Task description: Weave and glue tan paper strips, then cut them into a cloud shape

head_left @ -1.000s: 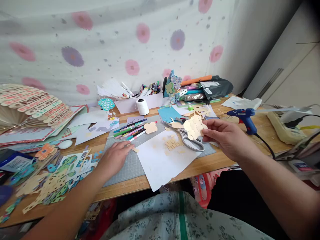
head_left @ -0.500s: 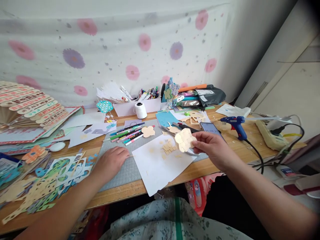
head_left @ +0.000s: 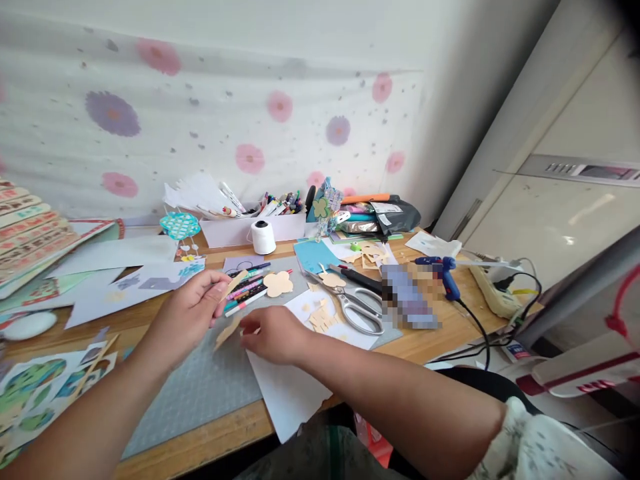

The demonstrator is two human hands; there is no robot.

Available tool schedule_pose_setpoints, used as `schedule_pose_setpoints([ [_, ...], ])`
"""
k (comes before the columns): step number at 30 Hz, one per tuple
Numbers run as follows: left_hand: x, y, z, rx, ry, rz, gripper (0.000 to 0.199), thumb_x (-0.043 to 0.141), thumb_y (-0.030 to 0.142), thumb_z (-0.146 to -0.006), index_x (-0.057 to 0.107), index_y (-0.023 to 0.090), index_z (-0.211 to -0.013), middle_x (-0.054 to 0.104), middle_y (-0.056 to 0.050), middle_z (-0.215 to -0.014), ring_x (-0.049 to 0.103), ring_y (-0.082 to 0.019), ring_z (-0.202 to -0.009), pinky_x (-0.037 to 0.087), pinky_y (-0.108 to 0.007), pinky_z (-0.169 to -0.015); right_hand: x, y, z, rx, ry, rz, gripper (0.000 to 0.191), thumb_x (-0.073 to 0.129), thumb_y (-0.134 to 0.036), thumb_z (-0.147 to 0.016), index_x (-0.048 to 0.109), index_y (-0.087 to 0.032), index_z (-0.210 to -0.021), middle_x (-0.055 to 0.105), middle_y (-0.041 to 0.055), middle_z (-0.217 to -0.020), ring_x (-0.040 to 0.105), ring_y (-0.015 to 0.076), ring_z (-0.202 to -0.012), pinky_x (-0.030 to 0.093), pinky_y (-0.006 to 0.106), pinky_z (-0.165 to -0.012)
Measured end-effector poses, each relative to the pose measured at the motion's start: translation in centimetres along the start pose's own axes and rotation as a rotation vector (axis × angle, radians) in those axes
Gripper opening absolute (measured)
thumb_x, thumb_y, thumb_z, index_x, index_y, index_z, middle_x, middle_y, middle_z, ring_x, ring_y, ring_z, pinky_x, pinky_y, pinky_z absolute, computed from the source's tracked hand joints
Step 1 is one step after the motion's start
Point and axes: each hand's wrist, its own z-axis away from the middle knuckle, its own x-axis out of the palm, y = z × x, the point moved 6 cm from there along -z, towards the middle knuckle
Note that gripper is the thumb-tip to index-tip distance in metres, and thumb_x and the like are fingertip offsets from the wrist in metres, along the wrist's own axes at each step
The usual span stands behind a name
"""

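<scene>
My left hand (head_left: pixel 187 310) is closed, thumb and fingers pinching a beige paper piece (head_left: pixel 234 283) seen nearly edge-on. Just below and to the right of it, my right hand (head_left: pixel 274 335) is also closed, on a beige paper cut-out (head_left: pixel 227 333) that tilts over the grey cutting mat (head_left: pixel 185 377). Its fingertips are partly hidden. A plain beige flower cut-out (head_left: pixel 279 285) lies by several markers (head_left: pixel 245 288). Beyond my right forearm, small beige paper strips (head_left: pixel 323 316) rest on a white sheet (head_left: pixel 290 393), beside silver scissors (head_left: pixel 360 313).
A blue glue gun (head_left: pixel 450 283) with a cord stands at the right, near a power strip (head_left: pixel 487 290). Thread spool (head_left: pixel 263 238) and pen box (head_left: pixel 285 228) are at the back. Printed cut-outs (head_left: pixel 37 393) lie at the left, and a blurred-out flat object (head_left: pixel 407 297) lies right of the scissors.
My right hand has swung left across the white sheet with its beige flower cut-out, close to my left hand. My left hand has risen and now pinches a beige piece. The view has turned right.
</scene>
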Motion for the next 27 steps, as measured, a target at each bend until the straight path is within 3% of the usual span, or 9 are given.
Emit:
schedule_pose_setpoints([
  [3, 1.7, 0.2, -0.5, -0.078, -0.088, 0.122, 0.03, 0.047, 0.05, -0.086, 0.058, 0.024, -0.094, 0.043, 0.006, -0.053, 0.041, -0.014, -0.047, 0.033, -0.026, -0.046, -2.9, 0.7, 0.8, -0.047, 0.051, 0.142, 0.024, 0.069, -0.025, -0.085, 0.07, -0.021, -0.108, 0.074, 0.0046, -0.107, 0.069, 0.0204, -0.092, 0.053, 0.034, -0.086],
  [6, 3.9, 0.1, -0.9, -0.137, -0.181, 0.23, 0.032, 0.053, 0.048, -0.081, 0.058, 0.022, -0.1, 0.044, 0.006, -0.057, 0.043, -0.014, -0.05, 0.035, -0.026, -0.048, -9.6, 4.2, 1.9, 0.031, 0.174, 0.29, 0.022, 0.062, -0.027, -0.092, 0.065, -0.017, -0.112, 0.07, 0.0064, -0.112, 0.067, 0.0193, -0.095, 0.053, 0.04, -0.087],
  [9, 6.0, 0.2, -1.3, -0.107, -0.269, 0.292, 0.037, 0.056, 0.045, -0.081, 0.054, 0.022, -0.11, 0.052, 0.005, -0.063, 0.051, -0.015, -0.056, 0.041, -0.027, -0.055, -17.1, 8.5, 2.9, 0.198, 0.288, 0.448, 0.023, 0.057, -0.031, -0.095, 0.063, -0.017, -0.113, 0.065, 0.0078, -0.116, 0.065, 0.0207, -0.098, 0.054, 0.042, -0.086],
  [11, 6.9, 0.0, -1.3, -0.098, -0.297, 0.324, 0.04, 0.055, 0.043, -0.082, 0.052, 0.022, -0.116, 0.059, 0.003, -0.069, 0.057, -0.016, -0.062, 0.044, -0.03, -0.06, -20.0, 10.4, 3.2, 0.263, 0.287, 0.532, 0.025, 0.057, -0.032, -0.095, 0.062, -0.017, -0.115, 0.064, 0.0078, -0.117, 0.065, 0.0215, -0.098, 0.055, 0.042, -0.084],
  [13, 7.3, -0.5, -1.3, -0.106, -0.282, 0.336, 0.042, 0.055, 0.042, -0.082, 0.051, 0.021, -0.119, 0.063, 0.001, -0.073, 0.06, -0.018, -0.067, 0.046, -0.031, -0.063, -20.3, 11.2, 2.9, 0.265, 0.209, 0.589, 0.023, 0.057, -0.031, -0.095, 0.062, -0.018, -0.114, 0.065, 0.0076, -0.116, 0.065, 0.0202, -0.096, 0.055, 0.041, -0.083],
  [16, 7.1, -1.6, -1.2, -0.126, -0.235, 0.347, 0.044, 0.057, 0.043, -0.08, 0.053, 0.021, -0.117, 0.065, -0.001, -0.073, 0.061, -0.02, -0.067, 0.047, -0.032, -0.062, -17.4, 10.9, 1.7, 0.199, 0.063, 0.656, 0.025, 0.058, -0.032, -0.095, 0.062, -0.018, -0.115, 0.064, 0.0079, -0.118, 0.064, 0.021, -0.099, 0.054, 0.042, -0.086],
  [20, 6.5, -2.4, -1.1, -0.152, -0.203, 0.355, 0.042, 0.061, 0.044, -0.078, 0.055, 0.021, -0.112, 0.067, -0.001, -0.073, 0.061, -0.02, -0.067, 0.049, -0.032, -0.062, -14.5, 10.5, 0.1, 0.185, -0.009, 0.752, 0.027, 0.059, -0.032, -0.094, 0.061, -0.018, -0.118, 0.063, 0.0086, -0.121, 0.063, 0.0223, -0.102, 0.054, 0.044, -0.087],
  [27, 5.9, -2.5, -1.2, -0.175, -0.156, 0.367, 0.042, 0.061, 0.044, -0.078, 0.054, 0.024, -0.114, 0.068, 0.0, -0.074, 0.062, -0.018, -0.063, 0.049, -0.029, -0.059, -16.9, 10.6, -0.4, 0.237, 0.054, 0.812, 0.024, 0.056, -0.032, -0.096, 0.062, -0.018, -0.114, 0.065, 0.0075, -0.116, 0.065, 0.0201, -0.096, 0.055, 0.041, -0.084],
])
